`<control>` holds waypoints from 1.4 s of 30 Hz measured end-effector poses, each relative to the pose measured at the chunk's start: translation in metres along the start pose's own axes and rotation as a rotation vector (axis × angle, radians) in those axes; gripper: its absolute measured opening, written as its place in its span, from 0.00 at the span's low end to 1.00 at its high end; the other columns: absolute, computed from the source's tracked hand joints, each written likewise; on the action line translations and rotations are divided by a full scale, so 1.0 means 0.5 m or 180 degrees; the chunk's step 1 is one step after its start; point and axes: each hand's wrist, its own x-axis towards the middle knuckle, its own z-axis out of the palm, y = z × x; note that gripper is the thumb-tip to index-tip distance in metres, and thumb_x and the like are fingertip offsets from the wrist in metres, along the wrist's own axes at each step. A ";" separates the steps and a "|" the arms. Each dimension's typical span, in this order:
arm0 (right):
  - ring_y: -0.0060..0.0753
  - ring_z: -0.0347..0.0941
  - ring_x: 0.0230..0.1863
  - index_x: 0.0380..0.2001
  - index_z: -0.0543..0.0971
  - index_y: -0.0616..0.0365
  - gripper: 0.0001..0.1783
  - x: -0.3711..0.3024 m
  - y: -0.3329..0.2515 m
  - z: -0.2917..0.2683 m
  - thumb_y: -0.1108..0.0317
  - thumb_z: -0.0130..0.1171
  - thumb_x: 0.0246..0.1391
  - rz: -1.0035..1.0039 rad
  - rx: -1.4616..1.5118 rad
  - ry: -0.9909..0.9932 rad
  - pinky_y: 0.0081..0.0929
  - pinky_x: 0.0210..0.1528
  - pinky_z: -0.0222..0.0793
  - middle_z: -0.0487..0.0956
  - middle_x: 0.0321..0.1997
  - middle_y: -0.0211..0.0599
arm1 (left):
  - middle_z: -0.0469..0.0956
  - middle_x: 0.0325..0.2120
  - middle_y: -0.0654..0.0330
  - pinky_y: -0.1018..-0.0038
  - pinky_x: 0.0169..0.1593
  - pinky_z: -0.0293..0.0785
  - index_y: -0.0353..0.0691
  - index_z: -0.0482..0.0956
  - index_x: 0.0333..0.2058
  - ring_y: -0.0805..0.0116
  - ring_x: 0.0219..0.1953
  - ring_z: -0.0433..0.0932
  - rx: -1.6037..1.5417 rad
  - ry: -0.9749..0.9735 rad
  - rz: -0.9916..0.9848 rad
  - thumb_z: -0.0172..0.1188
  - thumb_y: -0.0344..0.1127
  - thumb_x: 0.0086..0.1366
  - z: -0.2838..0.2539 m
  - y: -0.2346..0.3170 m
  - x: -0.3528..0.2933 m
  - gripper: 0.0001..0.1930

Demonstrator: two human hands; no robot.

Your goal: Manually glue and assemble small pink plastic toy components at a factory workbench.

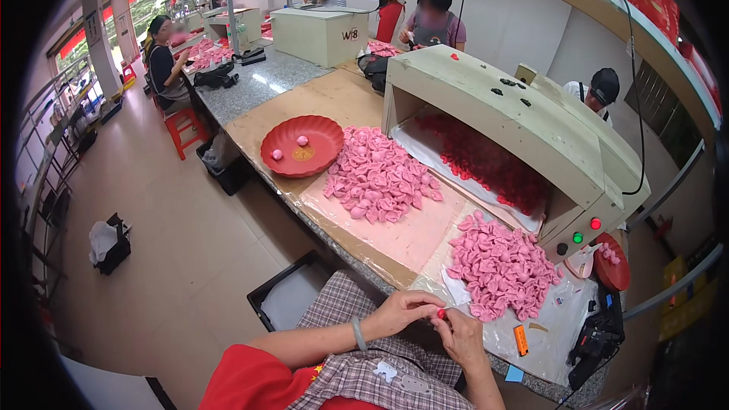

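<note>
Red, perhaps soft plastic, a small piece sits between left hand and right hand, fingers pinched closely on it, near the worktop; probably light, yielding, best held by its edges.

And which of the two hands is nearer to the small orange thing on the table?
Right. The right hand is to the left of the small orange thing, without touching it; the left hand is farther left.
</note>
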 end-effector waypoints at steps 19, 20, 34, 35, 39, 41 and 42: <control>0.33 0.70 0.16 0.21 0.75 0.65 0.13 -0.020 -0.023 0.001 0.68 0.65 0.50 0.0211 0.0848 -0.0295 0.31 0.21 0.61 0.74 0.16 0.39 | 0.76 0.35 0.59 0.74 0.45 0.71 0.33 0.80 0.38 0.70 0.40 0.75 0.0548 -0.0026 0.0818 0.58 0.31 0.67 0.016 -0.015 -0.034 0.07; 0.33 0.70 0.16 0.21 0.75 0.65 0.13 -0.020 -0.021 0.002 0.68 0.65 0.50 0.0181 0.0869 -0.0327 0.31 0.21 0.61 0.74 0.16 0.39 | 0.76 0.35 0.59 0.74 0.45 0.71 0.33 0.80 0.39 0.71 0.40 0.75 0.0595 0.0005 0.0844 0.58 0.31 0.67 0.016 -0.014 -0.037 0.08; 0.23 0.69 0.19 0.28 0.78 0.66 0.11 -0.012 -0.035 -0.006 0.67 0.59 0.60 0.0328 0.1201 -0.0617 0.25 0.22 0.64 0.74 0.17 0.36 | 0.79 0.39 0.57 0.72 0.49 0.72 0.33 0.81 0.43 0.67 0.44 0.77 0.0616 -0.0070 0.0768 0.59 0.35 0.68 0.013 -0.010 -0.040 0.11; 0.23 0.69 0.19 0.28 0.78 0.66 0.11 -0.014 -0.032 -0.004 0.67 0.59 0.60 0.0330 0.1203 -0.0620 0.25 0.22 0.64 0.74 0.17 0.36 | 0.79 0.39 0.57 0.72 0.49 0.72 0.33 0.81 0.43 0.67 0.44 0.77 0.0615 -0.0067 0.0765 0.59 0.35 0.68 0.012 -0.009 -0.041 0.11; 0.23 0.70 0.20 0.31 0.79 0.67 0.11 -0.015 -0.043 0.003 0.67 0.59 0.60 0.0392 0.1323 -0.0613 0.24 0.23 0.65 0.74 0.18 0.36 | 0.79 0.39 0.57 0.73 0.48 0.72 0.33 0.81 0.41 0.67 0.43 0.77 0.0638 -0.0047 0.0849 0.59 0.34 0.67 0.013 -0.017 -0.045 0.11; 0.23 0.70 0.20 0.31 0.79 0.67 0.11 -0.016 -0.046 0.003 0.67 0.59 0.60 0.0586 0.1509 -0.0581 0.24 0.23 0.65 0.74 0.19 0.36 | 0.79 0.39 0.56 0.73 0.48 0.72 0.33 0.81 0.41 0.67 0.43 0.77 0.0641 -0.0026 0.0889 0.59 0.34 0.67 0.012 -0.021 -0.044 0.10; 0.26 0.71 0.20 0.32 0.79 0.65 0.11 -0.016 -0.041 0.005 0.66 0.60 0.60 0.0474 0.1497 -0.0539 0.25 0.23 0.67 0.76 0.19 0.37 | 0.79 0.40 0.57 0.73 0.48 0.72 0.33 0.81 0.43 0.68 0.44 0.77 0.0668 -0.0033 0.0852 0.59 0.35 0.68 0.011 -0.022 -0.043 0.12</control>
